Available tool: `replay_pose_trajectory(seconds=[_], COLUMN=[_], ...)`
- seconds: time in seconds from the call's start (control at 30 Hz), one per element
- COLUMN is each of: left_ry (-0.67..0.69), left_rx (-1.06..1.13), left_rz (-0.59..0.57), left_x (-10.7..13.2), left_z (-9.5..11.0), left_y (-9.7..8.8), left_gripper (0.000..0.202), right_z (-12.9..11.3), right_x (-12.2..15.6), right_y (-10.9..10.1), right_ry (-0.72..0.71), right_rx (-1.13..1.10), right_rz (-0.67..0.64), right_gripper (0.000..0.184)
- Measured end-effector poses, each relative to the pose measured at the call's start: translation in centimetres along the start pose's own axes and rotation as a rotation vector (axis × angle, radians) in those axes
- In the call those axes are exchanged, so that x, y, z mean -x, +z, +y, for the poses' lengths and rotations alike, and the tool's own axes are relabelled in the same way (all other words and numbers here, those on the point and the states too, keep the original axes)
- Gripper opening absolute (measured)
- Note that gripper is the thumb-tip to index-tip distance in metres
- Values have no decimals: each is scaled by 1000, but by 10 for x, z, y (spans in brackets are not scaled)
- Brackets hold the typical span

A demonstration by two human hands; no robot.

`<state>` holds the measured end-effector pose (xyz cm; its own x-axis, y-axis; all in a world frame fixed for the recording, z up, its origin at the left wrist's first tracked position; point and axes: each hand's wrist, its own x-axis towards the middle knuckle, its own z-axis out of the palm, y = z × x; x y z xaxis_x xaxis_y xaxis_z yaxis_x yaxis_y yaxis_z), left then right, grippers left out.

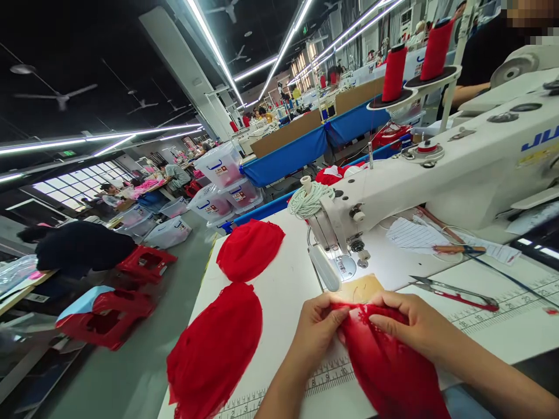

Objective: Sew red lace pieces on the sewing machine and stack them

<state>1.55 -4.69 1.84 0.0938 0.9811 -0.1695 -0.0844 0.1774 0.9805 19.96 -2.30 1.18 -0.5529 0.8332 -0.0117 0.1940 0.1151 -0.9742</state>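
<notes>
Both hands pinch the top edge of a red fabric piece (393, 366), which hangs down over the table's front edge. My left hand (321, 326) grips its left corner between thumb and fingers. My right hand (404, 323) holds the same edge a little to the right, thumb on top. Just beyond the fingers lies a tan patch (362, 288) on the machine bed. The sewing machine (384, 186) stands past it, its needle area lit and bare of cloth. To the left lie two stacks of red fabric, a smaller one (248, 250) behind a larger one (218, 349).
Thread snips (458, 292) lie right of my right hand, near a wooden-handled tool (458, 249) and paper slips (414, 235). Red thread cones (394, 73) stand above the machine. Clear bins (220, 166) and red stools (107, 314) are off to the left. A co-worker sits at upper right.
</notes>
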Motion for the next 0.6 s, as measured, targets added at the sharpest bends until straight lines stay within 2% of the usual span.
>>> replay_pose_trajectory(seconds=[0.13, 0.27, 0.4, 0.5, 0.6], left_ry=[-65, -78, -96, -105, -58], left_rx=[10, 33, 33, 53, 19], left_rz=[52, 64, 19, -43, -51], left_x=[-3, -4, -2, 0, 0], left_z=[-5, -7, -3, -1, -2], left_y=[-5, -8, -8, -7, -6], left_gripper=[40, 38, 39, 49, 48], right_z=[5, 10, 11, 9, 5], right_x=[0, 0, -1, -1, -2], right_y=[-2, -5, -3, 1, 5], right_ry=[93, 92, 67, 44, 45], right_rx=[-118, -154, -120, -54, -7], right_rz=[129, 213, 188, 127, 77], right_gripper=[31, 28, 28, 29, 31])
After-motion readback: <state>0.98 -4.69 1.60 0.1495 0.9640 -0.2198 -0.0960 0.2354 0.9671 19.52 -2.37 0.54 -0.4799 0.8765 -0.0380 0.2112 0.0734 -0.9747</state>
